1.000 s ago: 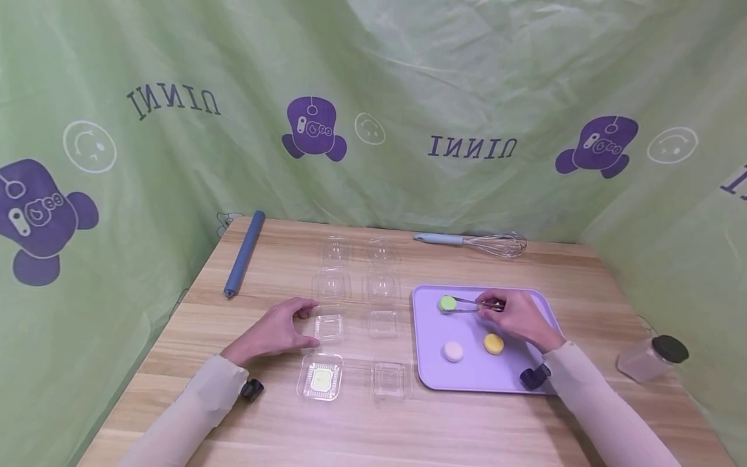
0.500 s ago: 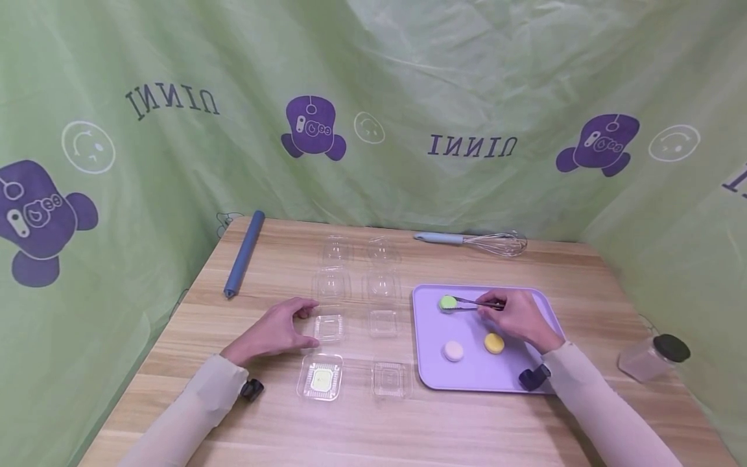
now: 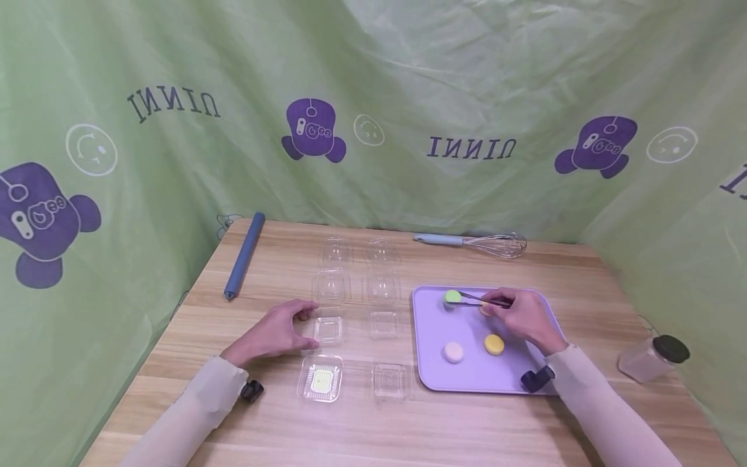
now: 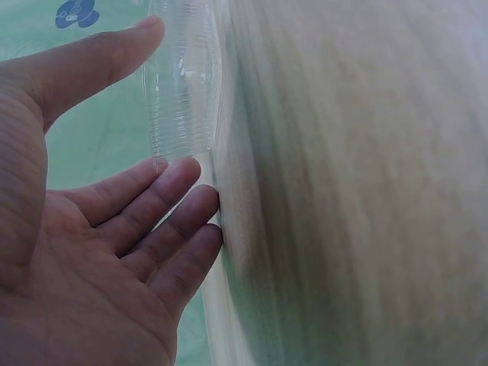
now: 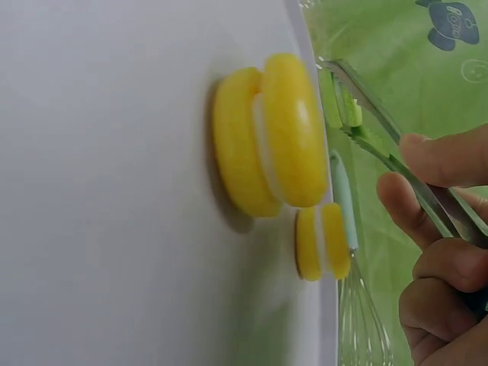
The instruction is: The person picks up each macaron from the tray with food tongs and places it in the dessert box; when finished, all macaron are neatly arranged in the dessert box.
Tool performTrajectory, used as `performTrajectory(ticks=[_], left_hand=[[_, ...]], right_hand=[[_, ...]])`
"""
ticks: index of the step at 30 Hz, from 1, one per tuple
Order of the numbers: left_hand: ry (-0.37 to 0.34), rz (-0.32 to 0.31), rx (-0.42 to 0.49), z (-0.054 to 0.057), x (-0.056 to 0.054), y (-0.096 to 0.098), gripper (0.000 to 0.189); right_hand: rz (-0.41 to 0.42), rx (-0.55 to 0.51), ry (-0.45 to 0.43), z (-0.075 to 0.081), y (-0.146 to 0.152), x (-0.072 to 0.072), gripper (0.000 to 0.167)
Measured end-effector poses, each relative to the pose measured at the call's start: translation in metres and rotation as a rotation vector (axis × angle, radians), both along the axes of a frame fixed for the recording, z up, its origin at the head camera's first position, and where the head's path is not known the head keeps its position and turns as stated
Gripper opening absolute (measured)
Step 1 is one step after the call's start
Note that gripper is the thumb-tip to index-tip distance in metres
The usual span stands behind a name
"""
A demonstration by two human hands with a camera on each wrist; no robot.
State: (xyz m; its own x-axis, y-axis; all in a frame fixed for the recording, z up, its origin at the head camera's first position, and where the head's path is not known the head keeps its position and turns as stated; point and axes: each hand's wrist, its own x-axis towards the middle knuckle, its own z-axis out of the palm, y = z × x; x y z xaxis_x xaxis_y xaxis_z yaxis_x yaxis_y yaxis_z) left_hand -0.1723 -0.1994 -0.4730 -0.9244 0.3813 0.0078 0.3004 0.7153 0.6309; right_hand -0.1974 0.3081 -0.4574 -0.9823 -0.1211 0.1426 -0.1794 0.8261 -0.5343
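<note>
Nearest the desk's front edge, a clear base [image 3: 332,393] bearing a pale patch too indistinct to name, with a second clear base [image 3: 389,381] to its right. Just behind, two farther bases [image 3: 383,325], with no macaron to be made out in any of the four. Beside the left one, the left hand [image 3: 279,329], thumb wide of the fingers, holding nothing; touching or not, cannot tell. Rightward, on the purple tray [image 3: 432,384], a pink macaron [image 3: 453,352] towards the near-left corner and a yellow macaron [image 3: 493,344] right of it. Farther back, the right hand [image 3: 522,316], pinching tweezers [image 5: 431,200] narrowed on a green macaron [image 3: 452,298] near the tray's far-left corner; lifted or resting, cannot tell. Close by that hand, a second yellow macaron [image 5: 322,242]. Judged early: one macaron gripped, three left lying. By the desk's right edge, a jar [image 3: 644,359]; beyond the bases, four domed lids [image 3: 382,285], unfitted; farthest, a blue roll [image 3: 245,255] at the far-left corner and a whisk [image 3: 440,239] along the far edge.
</note>
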Motion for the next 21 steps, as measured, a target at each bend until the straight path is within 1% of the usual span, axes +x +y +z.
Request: performTrajectory(ticks=[3,7,10,16,21], left_hand=[[-0.001,0.000,0.004,0.000,0.000,0.000,0.080],[-0.006,0.001,0.005,0.001,0.000,0.000,0.080],[-0.009,0.000,0.003,0.001,0.000,0.000,0.080],[-0.007,0.000,-0.001,0.002,0.000,0.000,0.080],[-0.015,0.005,-0.003,0.002,0.000,0.000,0.080]], right_hand=[[-0.041,-0.032,0.020,0.004,0.002,-0.001,0.018],[-0.085,-0.113,0.044,0.014,0.004,-0.001,0.024],[-0.115,-0.177,0.079,0.020,0.006,-0.002,0.027],[-0.114,-0.291,0.121,0.032,0.007,-0.004,0.029],[-0.123,-0.340,0.157,0.041,0.005,-0.004,0.032]])
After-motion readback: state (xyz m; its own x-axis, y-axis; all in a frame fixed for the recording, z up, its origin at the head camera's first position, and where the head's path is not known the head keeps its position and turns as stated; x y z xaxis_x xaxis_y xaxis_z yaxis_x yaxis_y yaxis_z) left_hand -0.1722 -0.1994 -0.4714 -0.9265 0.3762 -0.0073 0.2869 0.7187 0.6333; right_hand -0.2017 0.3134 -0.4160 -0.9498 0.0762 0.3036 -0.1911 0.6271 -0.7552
